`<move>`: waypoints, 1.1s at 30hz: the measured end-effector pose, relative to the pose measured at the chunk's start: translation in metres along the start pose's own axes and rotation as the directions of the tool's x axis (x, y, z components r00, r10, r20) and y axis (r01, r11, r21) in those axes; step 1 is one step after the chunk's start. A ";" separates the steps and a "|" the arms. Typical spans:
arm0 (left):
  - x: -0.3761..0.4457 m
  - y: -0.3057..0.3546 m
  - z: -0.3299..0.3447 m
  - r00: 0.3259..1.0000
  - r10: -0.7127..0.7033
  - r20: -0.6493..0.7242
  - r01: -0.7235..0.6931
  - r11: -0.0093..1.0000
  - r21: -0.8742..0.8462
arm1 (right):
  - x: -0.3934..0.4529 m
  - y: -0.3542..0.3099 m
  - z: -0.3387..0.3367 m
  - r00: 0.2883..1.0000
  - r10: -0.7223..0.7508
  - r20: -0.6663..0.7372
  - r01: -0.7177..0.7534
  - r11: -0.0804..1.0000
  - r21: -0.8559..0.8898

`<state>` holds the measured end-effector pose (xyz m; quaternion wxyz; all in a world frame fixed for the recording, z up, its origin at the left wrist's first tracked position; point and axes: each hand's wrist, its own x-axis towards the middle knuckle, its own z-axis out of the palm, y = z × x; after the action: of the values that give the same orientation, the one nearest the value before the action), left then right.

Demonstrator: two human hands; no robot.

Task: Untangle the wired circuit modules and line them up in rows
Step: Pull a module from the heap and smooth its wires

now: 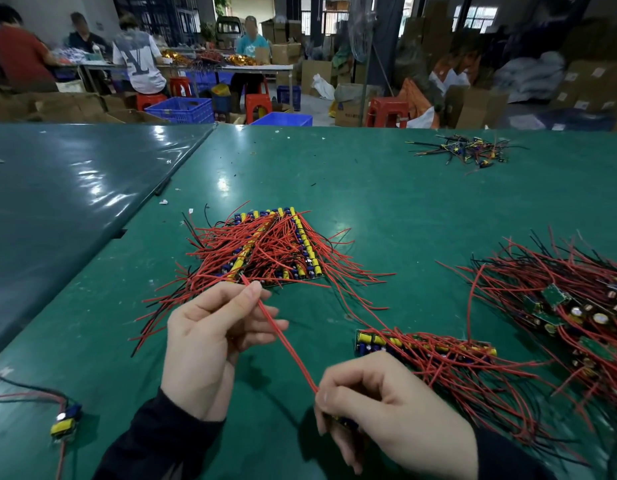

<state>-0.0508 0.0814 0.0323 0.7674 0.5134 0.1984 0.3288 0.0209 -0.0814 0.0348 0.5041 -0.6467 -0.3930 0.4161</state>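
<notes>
Across the room I can read a large "Y" on the back of a seated worker's white shirt (138, 60). The print on the cardboard boxes (348, 114) is too small for me to read.

The table (369, 188) is green, with a darker grey-green glossy sheet (75, 202) at left. The wires (286, 344) are mostly red, a few black. The modules (300, 244) at centre show yellow and blue parts in stripes; those at right (556, 296) have green boards. Both sleeves (161, 441) are black. In the upper frame, the crates (182, 109) are blue, the stools (386, 110) red, the boxes (473, 102) brown.
</notes>
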 end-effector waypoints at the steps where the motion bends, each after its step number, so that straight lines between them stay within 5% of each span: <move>1: 0.000 0.000 0.000 0.999 -0.031 0.006 0.031 0.999 -0.021 | 0.000 0.000 -0.001 1.000 -0.007 -0.018 0.007 1.000 -0.015; 9: -0.001 -0.001 0.000 0.993 -0.104 -0.060 0.097 0.989 -0.113 | 0.000 0.004 0.000 0.991 -0.058 -0.119 0.047 0.994 -0.100; 16: -0.002 -0.001 0.000 0.957 0.234 -0.170 -0.218 0.970 0.108 | 0.000 0.008 0.001 0.979 -0.112 -0.169 0.099 0.991 -0.085; 25: 0.000 0.000 0.000 0.955 0.238 -0.176 -0.231 0.971 0.060 | -0.001 0.001 -0.002 0.975 -0.202 -0.091 0.191 0.974 -0.122; 28: 0.000 0.001 -0.001 0.979 0.189 -0.082 -0.188 0.982 0.009 | 0.000 0.001 -0.002 0.986 -0.115 -0.118 0.117 0.993 0.011; 30: -0.001 0.002 -0.003 0.993 0.048 0.108 -0.044 0.998 -0.040 | 0.001 0.001 -0.001 0.992 -0.057 -0.109 0.073 0.985 0.154; 33: -0.005 -0.003 0.000 0.901 -0.165 0.402 0.142 0.986 0.087 | 0.001 0.000 -0.004 0.997 -0.022 -0.076 0.043 0.955 0.295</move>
<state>-0.0537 0.0773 0.0290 0.8007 0.5747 0.0829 0.1473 0.0247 -0.0821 0.0357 0.6159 -0.5719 -0.3185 0.4384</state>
